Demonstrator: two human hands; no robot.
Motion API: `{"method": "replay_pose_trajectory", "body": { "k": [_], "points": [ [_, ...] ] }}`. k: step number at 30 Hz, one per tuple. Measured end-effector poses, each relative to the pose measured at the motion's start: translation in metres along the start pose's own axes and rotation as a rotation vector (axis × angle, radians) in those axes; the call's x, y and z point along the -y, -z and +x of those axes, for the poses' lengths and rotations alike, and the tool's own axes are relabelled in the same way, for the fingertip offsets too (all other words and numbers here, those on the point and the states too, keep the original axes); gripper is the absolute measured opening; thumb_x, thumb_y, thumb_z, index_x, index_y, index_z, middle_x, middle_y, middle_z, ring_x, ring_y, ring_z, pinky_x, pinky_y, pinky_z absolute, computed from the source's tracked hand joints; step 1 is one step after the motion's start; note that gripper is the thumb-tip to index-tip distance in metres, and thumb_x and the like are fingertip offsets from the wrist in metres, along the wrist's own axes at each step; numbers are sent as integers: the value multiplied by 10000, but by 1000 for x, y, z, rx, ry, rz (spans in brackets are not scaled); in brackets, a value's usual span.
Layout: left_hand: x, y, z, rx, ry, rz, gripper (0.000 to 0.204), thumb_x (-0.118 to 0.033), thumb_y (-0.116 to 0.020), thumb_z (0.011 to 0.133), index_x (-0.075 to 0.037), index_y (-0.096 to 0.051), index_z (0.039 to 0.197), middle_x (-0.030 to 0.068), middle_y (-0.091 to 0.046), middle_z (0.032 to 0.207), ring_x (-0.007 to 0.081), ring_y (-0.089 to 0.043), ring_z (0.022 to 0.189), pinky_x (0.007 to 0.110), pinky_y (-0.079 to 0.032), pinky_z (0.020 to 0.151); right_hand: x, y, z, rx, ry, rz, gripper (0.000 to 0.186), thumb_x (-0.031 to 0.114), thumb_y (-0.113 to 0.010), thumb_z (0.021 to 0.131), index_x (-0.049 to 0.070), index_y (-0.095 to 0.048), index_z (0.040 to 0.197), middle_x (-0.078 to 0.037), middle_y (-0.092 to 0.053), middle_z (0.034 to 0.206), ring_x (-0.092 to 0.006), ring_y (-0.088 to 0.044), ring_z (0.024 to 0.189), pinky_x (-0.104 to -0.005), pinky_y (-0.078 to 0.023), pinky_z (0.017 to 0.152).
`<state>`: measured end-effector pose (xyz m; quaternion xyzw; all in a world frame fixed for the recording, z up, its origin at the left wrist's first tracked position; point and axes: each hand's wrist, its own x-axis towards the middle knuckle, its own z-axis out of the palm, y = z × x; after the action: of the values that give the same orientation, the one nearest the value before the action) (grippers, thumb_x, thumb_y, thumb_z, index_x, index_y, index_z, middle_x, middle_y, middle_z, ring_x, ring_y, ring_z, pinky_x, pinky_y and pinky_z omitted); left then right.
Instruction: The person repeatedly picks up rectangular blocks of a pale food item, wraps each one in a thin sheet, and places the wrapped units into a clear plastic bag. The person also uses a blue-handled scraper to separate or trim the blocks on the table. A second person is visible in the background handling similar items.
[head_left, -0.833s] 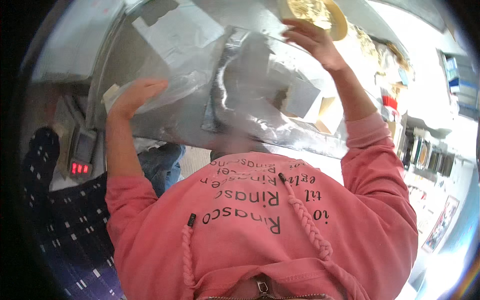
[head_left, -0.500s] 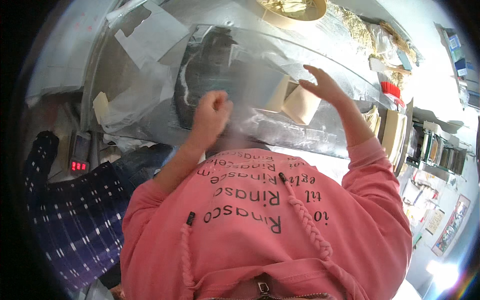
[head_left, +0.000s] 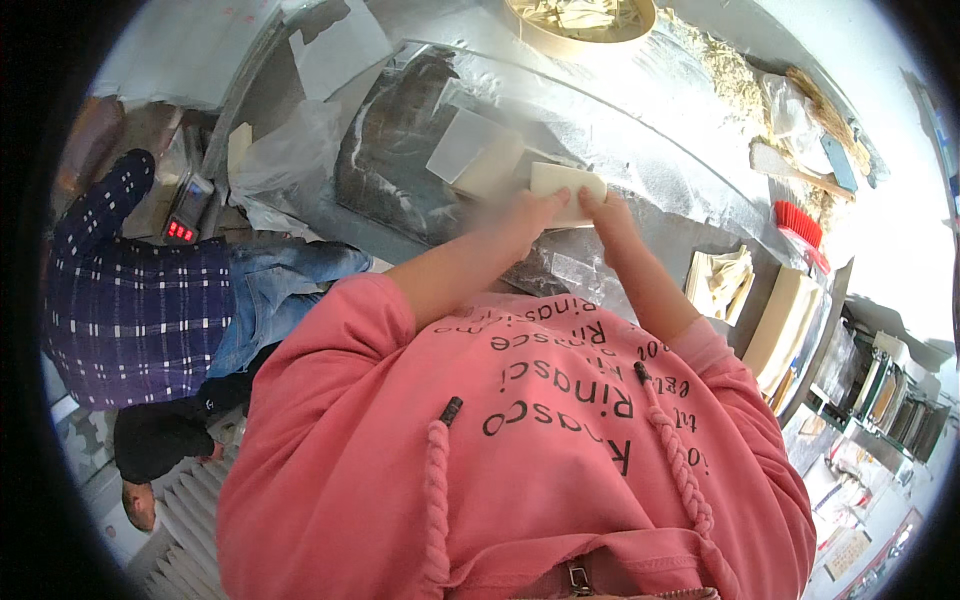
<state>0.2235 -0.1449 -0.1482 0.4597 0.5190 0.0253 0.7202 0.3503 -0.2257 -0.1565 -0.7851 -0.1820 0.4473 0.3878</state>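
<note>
Both hands meet over a pale cream, squarish stack [head_left: 555, 178], which looks like layered dough sheets. My left hand [head_left: 532, 220] grips its near left edge, thumb on top and fingers partly hidden and smeared. On its near right side, my right hand [head_left: 610, 218] pinches it with the thumb on top. Left of the stack, a second pale stack [head_left: 492, 165] lies on the dark work board [head_left: 385, 140], with a whitish sheet [head_left: 460, 145] at its left end. White powder streaks the board.
A round wooden tub [head_left: 585, 35] with pale strips stands at the far edge. Crumpled plastic [head_left: 290, 150] and a white sheet [head_left: 345, 50] lie left. On the right are a red brush [head_left: 797, 225], folded pale sheets [head_left: 718, 283] and a long cream block [head_left: 780, 325]. A co-worker [head_left: 150, 320] is at left.
My hands have come together from apart and now hold the cream stack. My right hand has moved down and left. The view has shifted, showing more of the co-worker.
</note>
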Motion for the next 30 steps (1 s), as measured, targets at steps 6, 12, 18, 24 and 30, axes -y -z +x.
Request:
{"method": "replay_pose_trajectory", "body": {
  "k": [6,12,18,24,30],
  "points": [
    [-10,-19,-16,-473,-227,982,541,-392,-665,737,49,-593,1042,140,-612,1000,221,-588,863,328,-437,771,-18,-4,14,-83,83,79,416,335,-627,787,-39,-629,969,-196,-630,928,-265,-608,846,-398,-459,746],
    [-30,-12,-18,-24,2,-244,523,-369,-683,725,26,-577,1052,135,-613,963,219,-595,829,339,-467,716,-36,-5,29,50,87,110,469,369,-615,788,-28,-594,1037,-212,-581,1040,-281,-570,938,-407,-444,780],
    [-46,-23,-16,-310,-472,878,594,-377,-731,634,23,-521,1019,193,-599,944,276,-598,838,374,-463,752,-41,17,10,218,34,513,557,458,-377,914,-6,-483,1204,-211,-464,1241,-284,-427,1176,-412,-348,941],
    [-73,-41,-13,143,-589,367,641,-288,-780,607,55,-426,1017,203,-563,962,258,-584,887,343,-474,752,-18,67,-13,282,-51,1448,728,573,-206,914,-24,-331,1311,-191,-428,1290,-320,-421,1186,-420,-326,1001],
    [-112,-47,14,182,-407,0,621,-223,-729,716,60,-374,1139,164,-522,1032,216,-571,906,304,-502,693,57,72,22,245,74,937,594,476,-324,925,-26,-435,1222,-159,-519,1186,-278,-507,1083,-359,-400,915]
  ]
}}
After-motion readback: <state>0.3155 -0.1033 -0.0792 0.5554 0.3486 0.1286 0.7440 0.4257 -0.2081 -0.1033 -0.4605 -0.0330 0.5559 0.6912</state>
